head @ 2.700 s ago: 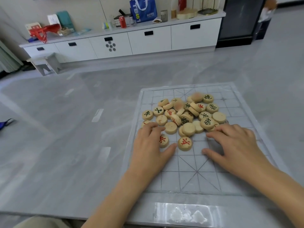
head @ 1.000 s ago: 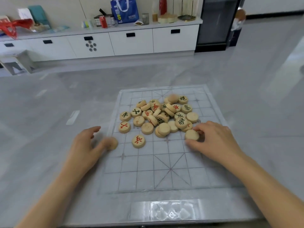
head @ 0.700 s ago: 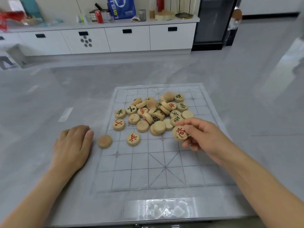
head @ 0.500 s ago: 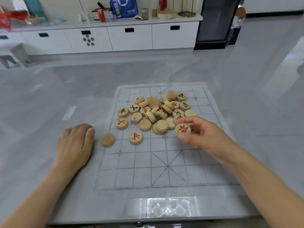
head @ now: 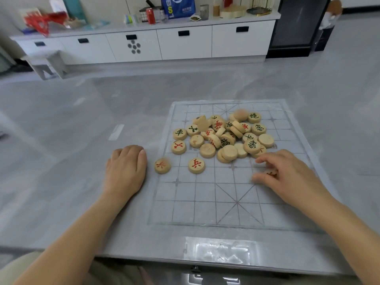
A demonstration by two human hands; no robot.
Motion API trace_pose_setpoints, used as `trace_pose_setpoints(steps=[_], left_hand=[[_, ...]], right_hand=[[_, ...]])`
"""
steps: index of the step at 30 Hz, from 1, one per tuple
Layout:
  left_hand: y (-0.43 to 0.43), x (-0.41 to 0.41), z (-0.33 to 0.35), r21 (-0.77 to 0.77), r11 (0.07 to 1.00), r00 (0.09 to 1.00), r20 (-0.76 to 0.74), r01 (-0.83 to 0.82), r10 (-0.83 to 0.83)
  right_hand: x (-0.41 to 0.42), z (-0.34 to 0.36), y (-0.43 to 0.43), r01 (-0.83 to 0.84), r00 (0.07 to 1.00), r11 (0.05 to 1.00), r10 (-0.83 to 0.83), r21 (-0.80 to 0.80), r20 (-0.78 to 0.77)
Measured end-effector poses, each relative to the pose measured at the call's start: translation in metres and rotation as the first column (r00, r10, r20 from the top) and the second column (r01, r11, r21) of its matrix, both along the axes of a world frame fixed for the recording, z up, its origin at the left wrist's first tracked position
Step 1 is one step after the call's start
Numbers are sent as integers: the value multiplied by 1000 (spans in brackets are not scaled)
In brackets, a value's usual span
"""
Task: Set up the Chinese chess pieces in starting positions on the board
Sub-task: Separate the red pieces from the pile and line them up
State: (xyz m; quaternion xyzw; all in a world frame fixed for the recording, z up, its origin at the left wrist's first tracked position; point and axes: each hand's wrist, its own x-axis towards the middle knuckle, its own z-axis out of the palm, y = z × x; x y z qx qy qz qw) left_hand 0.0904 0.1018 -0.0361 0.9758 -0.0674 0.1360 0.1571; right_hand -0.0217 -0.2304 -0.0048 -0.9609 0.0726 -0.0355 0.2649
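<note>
The heap of Chinese chess pieces (head: 223,136) lies jumbled on the far half of the board (head: 205,212), toward 12 o'clock from its centre. Many are stacked or face down, and one is tilted on edge. Only two look sorted out. A red soldier (head: 196,165) sits on the grid at 7 o'clock of the heap, and a second red soldier (head: 162,166) sits at the board's left edge, at 9 o'clock.

The right hand (head: 287,177), at 3 o'clock, pinches a red-marked piece (head: 271,173) low over the grid; its character is too blurred to read. The left hand (head: 125,167) rests on the grey table (head: 61,140) just beside the second soldier, fingers loosely curled and holding nothing.

The setup looks barely begun. Nearly every piece is yet to be placed, and neither back rank is started.
</note>
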Motion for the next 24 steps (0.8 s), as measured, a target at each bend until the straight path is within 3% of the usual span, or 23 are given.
trace_pose_setpoints(steps=[6,13,17,24], left_hand=[[0,4,-1,4,1000,1000,-4,-9,9],[1,10,-5,36,999,997,-75,0,3],[1,10,-5,35,999,997,-80,6,-3],[0,10,-5,34,999,998,-68,11,-9]], right_hand=[[-15,7,-9,45,992,993,-57,-106,-115],[-7,11,87,-301,953,954,300,-15,-31],[22,10,129,-332,943,942,333,-53,18],[40,5,141,-351,936,920,349,-175,-46]])
